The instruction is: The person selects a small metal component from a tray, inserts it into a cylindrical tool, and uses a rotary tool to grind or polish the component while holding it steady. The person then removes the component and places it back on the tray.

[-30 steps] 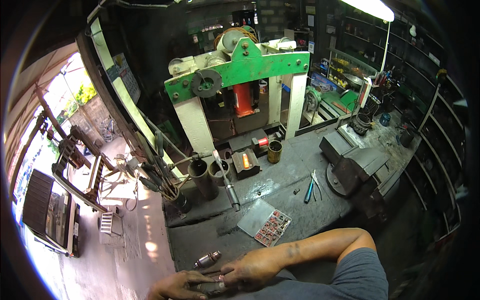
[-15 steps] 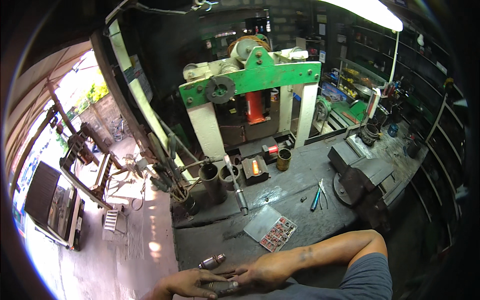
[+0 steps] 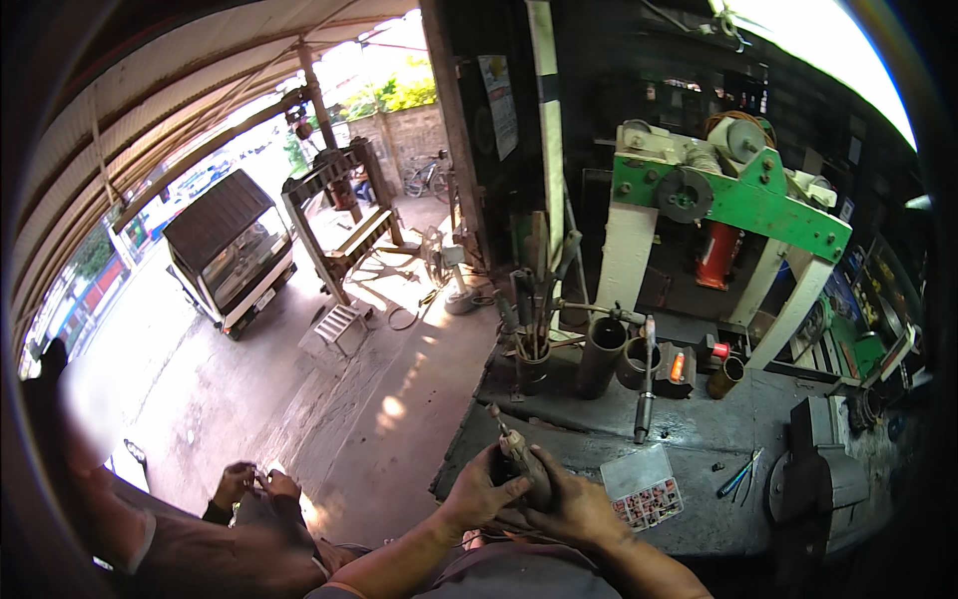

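What looks like a die grinder (image 3: 537, 477) is held up in front of me, above the near left part of the dark workbench (image 3: 569, 434). Its thin shaft and small pinkish-brown tip point up and away to the left. My left hand (image 3: 484, 489) is closed on its left side, thumb across the body. Around the right side of the body wraps my right hand (image 3: 577, 507). Beside my right hand lies an open clear plastic case (image 3: 639, 474) of small reddish parts in compartments.
Pliers (image 3: 740, 476) and a bench vise (image 3: 823, 464) are to the right. Behind stand metal cups (image 3: 604, 354), a long socket tool (image 3: 646, 399) and a green-and-white press frame (image 3: 733, 195). Another person's hands (image 3: 257, 483) are close at left. A small truck (image 3: 235, 250) is parked beyond.
My view has swung left, bringing the other person and truck into sight. Both hands, earlier low at the bench edge over a dark cylindrical thing, now hold the die grinder raised.
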The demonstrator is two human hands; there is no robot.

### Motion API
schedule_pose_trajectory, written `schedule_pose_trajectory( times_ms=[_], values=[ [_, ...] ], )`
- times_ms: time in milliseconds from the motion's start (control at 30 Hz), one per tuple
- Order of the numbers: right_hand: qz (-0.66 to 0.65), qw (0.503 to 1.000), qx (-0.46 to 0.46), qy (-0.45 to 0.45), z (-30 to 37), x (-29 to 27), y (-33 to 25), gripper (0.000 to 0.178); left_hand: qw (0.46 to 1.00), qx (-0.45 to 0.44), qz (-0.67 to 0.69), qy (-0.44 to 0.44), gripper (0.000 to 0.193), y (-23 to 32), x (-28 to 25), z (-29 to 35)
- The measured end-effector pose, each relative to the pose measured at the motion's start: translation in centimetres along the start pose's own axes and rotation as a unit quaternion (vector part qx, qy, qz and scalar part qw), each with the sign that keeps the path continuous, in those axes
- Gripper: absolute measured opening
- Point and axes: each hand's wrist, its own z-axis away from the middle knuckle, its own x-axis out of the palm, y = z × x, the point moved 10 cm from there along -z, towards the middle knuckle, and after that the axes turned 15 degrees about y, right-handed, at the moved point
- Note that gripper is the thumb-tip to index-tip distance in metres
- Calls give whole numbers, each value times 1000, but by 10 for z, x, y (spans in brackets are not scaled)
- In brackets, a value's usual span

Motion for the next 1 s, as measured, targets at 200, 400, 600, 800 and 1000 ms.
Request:
schedule_pose_trajectory(
  times_ms=[200, 400, 600, 800, 1000],
  values=[
    [115, 972, -64, -193, 31, -18, 7, 106, 998, 46, 40, -29, 60, 34, -57, 11],
    [114, 953, -87, -266, 50, -6, 9, 89, 978, -55, -51, -193, 32, 9, -44, 53],
    [94, 954, -136, -251, 49, -6, 2, 90, 969, -66, -39, -236, 30, 24, -43, 51],
    [111, 937, -131, -304, 51, 3, -6, 92, 927, 8, -182, -327, 28, 41, -34, 55],
    [64, 958, -111, -256, 50, -7, -15, 77, 911, 68, -195, -357, 26, 56, -23, 56]
  ],
)
